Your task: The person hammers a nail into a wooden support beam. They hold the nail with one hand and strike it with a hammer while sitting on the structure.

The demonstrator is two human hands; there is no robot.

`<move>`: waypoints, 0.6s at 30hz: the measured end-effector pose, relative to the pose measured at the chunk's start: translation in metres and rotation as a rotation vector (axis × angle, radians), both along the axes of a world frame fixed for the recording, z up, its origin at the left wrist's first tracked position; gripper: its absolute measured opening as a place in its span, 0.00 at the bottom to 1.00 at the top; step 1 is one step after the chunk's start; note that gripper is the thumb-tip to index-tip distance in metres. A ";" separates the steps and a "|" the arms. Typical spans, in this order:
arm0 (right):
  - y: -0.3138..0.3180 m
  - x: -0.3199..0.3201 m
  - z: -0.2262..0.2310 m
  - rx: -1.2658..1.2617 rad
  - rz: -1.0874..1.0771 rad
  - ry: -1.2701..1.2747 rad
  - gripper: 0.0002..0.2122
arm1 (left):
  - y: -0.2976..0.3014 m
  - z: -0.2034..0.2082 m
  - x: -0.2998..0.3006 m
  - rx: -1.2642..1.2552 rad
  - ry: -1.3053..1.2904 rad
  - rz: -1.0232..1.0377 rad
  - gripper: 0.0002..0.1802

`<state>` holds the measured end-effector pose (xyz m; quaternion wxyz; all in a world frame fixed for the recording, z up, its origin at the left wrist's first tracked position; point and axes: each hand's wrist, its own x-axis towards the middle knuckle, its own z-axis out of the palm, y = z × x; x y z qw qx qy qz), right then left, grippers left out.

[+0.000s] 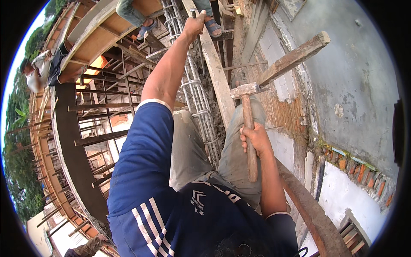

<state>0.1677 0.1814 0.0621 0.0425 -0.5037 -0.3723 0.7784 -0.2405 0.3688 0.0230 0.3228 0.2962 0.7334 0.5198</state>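
Observation:
My right hand (256, 138) grips the wooden handle of a hammer (247, 112), whose steel head sits near a long wooden plank (216, 70) and a timber post end (295, 58). My left hand (195, 25) is stretched far ahead, closed around a thin dark bar beside a steel rebar cage (192, 81). My legs in grey trousers straddle the cage, above a drop.
A brick and plaster wall (342, 85) rises on the right. Curved formwork (72, 141) with timber props lies on the left. A person's sandalled feet (147, 28) stand on boards ahead. Another person (40, 68) bends at far left.

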 end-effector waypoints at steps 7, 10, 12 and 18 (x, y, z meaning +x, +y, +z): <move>-0.003 0.005 -0.010 0.032 -0.009 0.044 0.04 | -0.109 0.059 0.074 0.372 0.055 -0.195 0.30; -0.007 0.006 -0.007 0.071 -0.015 0.037 0.04 | -0.117 0.068 0.087 0.294 0.176 -0.146 0.31; -0.012 0.007 -0.005 0.087 -0.033 0.036 0.05 | -0.115 0.067 0.092 0.303 0.173 -0.127 0.29; -0.014 0.029 0.034 0.300 -0.174 0.100 0.06 | -0.101 0.069 0.133 0.248 0.379 -0.300 0.26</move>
